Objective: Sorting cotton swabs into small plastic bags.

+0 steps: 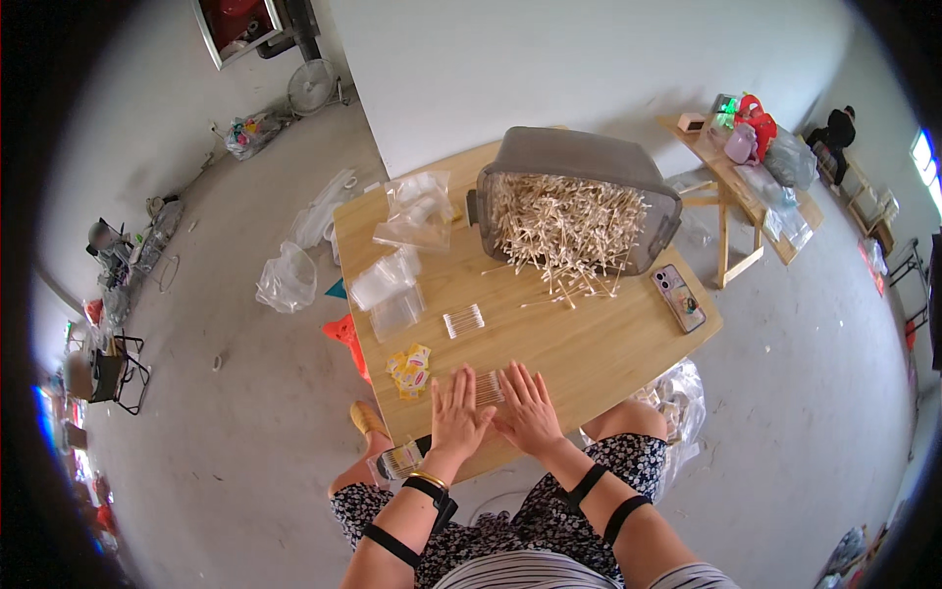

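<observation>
My left hand point(456, 412) lies with its fingers stretched out near the table's front edge. My right hand point(530, 407) is held the same way, flat and fingers extended. Between them a small row of cotton swabs point(487, 388) lies side by side, edged by both hands, which hold nothing in their grip. Farther away rests a second neat row of cotton swabs point(463, 321). A grey plastic bin point(579, 147) is tipped on its side, and a heap of loose cotton swabs point(569, 221) spills from its mouth onto the wood. Left of my left hand are yellow-and-white paper labels point(408, 371).
Clear plastic bags point(388, 283) lie along the left side of the wooden table point(608, 344). A phone point(678, 298) is at the right edge. By my left forearm, a clear pack of swabs point(400, 459) sits at the table corner. A side table point(726, 177) stands back right.
</observation>
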